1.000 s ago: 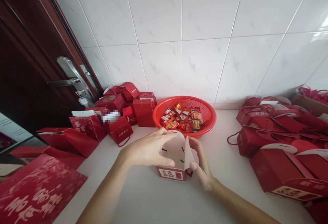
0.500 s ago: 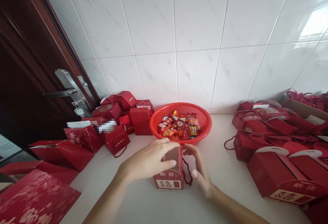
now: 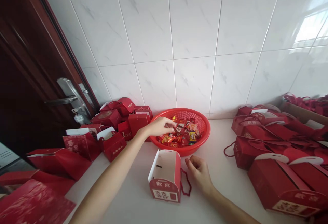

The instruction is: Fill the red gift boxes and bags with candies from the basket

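My left hand (image 3: 162,126) reaches over the left part of a red plastic basket (image 3: 202,143). Its fingers are apart and slightly bent, just above the wrapped sweets (image 3: 183,131), and nothing shows in them. In front of the basket stands a small red paper gift box (image 3: 166,184), its top open and its white inside bare except for a short dark slot or mark. A dark red cord handle (image 3: 186,186) hangs from the box's right side. My right hand (image 3: 197,171) lies on the table to the right of the cord, fingers curled in, with nothing visible in them.
Several red boxes and bags (image 3: 112,147) crowd the left side, near a dark door with a metal handle (image 3: 69,98). Rows of red boxes (image 3: 282,183) fill the right, with a carton of red ribbons (image 3: 304,106) behind. A white tiled wall (image 3: 192,77) closes the back.
My left hand has left the gift box and moved forward over the basket. My right hand has drawn its fingers in beside the box. The box's top now shows open.
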The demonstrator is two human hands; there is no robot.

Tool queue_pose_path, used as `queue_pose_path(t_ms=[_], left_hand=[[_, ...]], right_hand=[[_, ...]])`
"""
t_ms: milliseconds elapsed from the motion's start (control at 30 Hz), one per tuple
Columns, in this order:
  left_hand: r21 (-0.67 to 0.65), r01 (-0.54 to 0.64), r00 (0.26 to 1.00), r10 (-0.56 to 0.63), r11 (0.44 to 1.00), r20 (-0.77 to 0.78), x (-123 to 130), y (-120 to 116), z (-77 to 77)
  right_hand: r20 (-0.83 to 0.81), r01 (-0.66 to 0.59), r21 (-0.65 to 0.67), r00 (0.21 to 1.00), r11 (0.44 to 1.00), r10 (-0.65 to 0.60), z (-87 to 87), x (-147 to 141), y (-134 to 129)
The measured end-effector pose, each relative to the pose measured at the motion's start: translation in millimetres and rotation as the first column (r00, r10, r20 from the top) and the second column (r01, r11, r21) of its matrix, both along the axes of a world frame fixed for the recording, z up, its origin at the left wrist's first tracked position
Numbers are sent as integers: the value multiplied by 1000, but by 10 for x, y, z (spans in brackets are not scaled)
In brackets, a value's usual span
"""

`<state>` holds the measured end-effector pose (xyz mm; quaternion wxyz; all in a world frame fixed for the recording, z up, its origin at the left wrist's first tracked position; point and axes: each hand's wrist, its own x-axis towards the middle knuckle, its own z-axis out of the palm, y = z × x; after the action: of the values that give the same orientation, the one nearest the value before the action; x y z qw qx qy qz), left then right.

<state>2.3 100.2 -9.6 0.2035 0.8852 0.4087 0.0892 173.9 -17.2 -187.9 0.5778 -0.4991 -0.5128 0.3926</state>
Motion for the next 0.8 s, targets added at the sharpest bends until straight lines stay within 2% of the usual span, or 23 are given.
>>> queue_pose_path(t_ms=[100, 167, 267, 400, 600, 800], left_hand=[[39, 6, 995, -2, 999, -99, 266, 432, -107], [73, 16, 990, -6, 997, -138, 461, 637, -191], [96, 47, 984, -29, 994, -176, 734, 831, -316], [82, 97, 973, -77, 992, -218, 980, 968, -481], [70, 55, 966, -36, 996, -256, 1029, 1101, -655], [18, 22, 970, -17, 1000, -241, 930, 1232, -619]], right_hand=[[-5, -45, -27, 999, 999, 45, -30, -34, 8], [-7, -65, -41, 998, 997, 65, -30, -40, 7], [-14, -77, -49, 997, 996, 77, -4, -35, 9], [-51, -87, -88, 995, 992, 83, 28, -45, 28], [-101, -101, -120, 991, 988, 90, -14, -106, 107], [-63, -73, -114, 996, 991, 66, -45, -135, 173]])
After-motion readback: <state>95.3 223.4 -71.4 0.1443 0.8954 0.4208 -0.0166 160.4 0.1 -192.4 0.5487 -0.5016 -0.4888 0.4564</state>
